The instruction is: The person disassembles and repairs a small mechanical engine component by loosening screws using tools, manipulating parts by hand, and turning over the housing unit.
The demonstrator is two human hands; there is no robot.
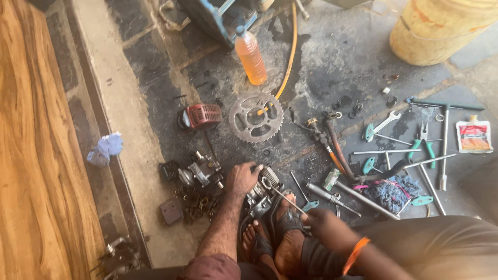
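Tools (pixel 399 155) crowding right hand (pixel 324 223); bare floor (pixel 129 119) left.

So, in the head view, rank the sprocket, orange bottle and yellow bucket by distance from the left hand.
From the left hand:
1. Sprocket, just beyond the hand on the floor.
2. Orange bottle, farther up, past the sprocket.
3. Yellow bucket, far top right corner.

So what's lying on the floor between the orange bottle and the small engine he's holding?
In the head view, a toothed sprocket lies between the orange bottle and the engine part.
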